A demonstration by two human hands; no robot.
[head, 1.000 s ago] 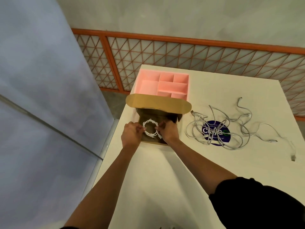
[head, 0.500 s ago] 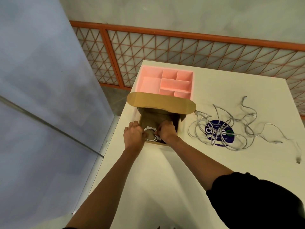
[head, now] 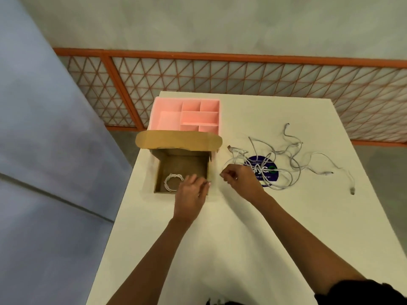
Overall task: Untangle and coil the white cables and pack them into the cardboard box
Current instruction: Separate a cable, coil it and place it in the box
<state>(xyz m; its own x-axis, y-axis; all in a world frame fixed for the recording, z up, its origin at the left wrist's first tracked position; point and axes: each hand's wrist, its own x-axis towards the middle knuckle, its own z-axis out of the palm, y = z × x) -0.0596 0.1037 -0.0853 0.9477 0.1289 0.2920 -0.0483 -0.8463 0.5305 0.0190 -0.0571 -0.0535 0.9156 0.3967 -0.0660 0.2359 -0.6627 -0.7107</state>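
A coiled white cable (head: 173,182) lies flat on the floor of the open cardboard box (head: 184,164), near its front left corner. My left hand (head: 192,192) hovers over the box's front right corner with relaxed fingers and holds nothing. My right hand (head: 241,180) is just right of the box, above the table, fingers loosely curled and empty. A tangle of white cables (head: 284,164) is spread on the table to the right of that hand, over a round blue sticker (head: 263,172).
A pink divided tray (head: 187,114) stands behind the box, whose lid flap (head: 178,139) folds back toward it. The white table (head: 264,238) ends at the left beside a grey panel. An orange lattice railing (head: 242,84) runs behind.
Both hands let go of the coil, which now lies in the box. They drew out of the box, the right hand moving right toward the tangle.
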